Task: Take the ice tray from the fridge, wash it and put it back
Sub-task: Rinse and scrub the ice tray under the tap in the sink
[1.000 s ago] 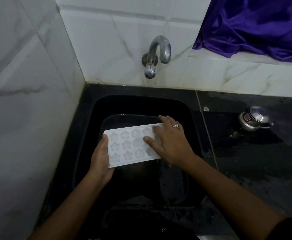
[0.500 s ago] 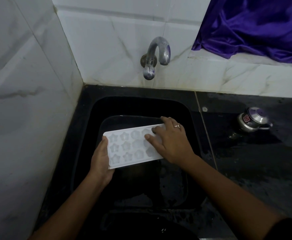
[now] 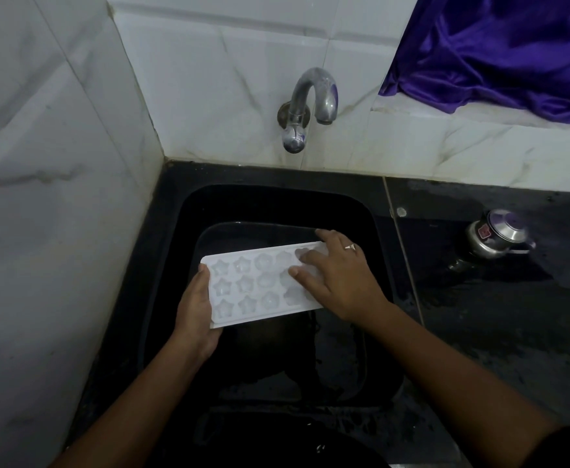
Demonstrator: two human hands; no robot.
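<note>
overhead, left hand (image 3: 194,309) grips ice tray (image 3: 253,285) end, right hand (image 3: 337,278) flat on it, black sink (image 3: 276,197), white tiles (image 3: 226,96)

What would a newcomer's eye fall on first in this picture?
The white tray stands out most, bright over the black sink in the middle. The left hand grips its left end and the right hand rests on its right end. Next come the steel tap on the white wall behind the sink and the purple cloth at top right.
</note>
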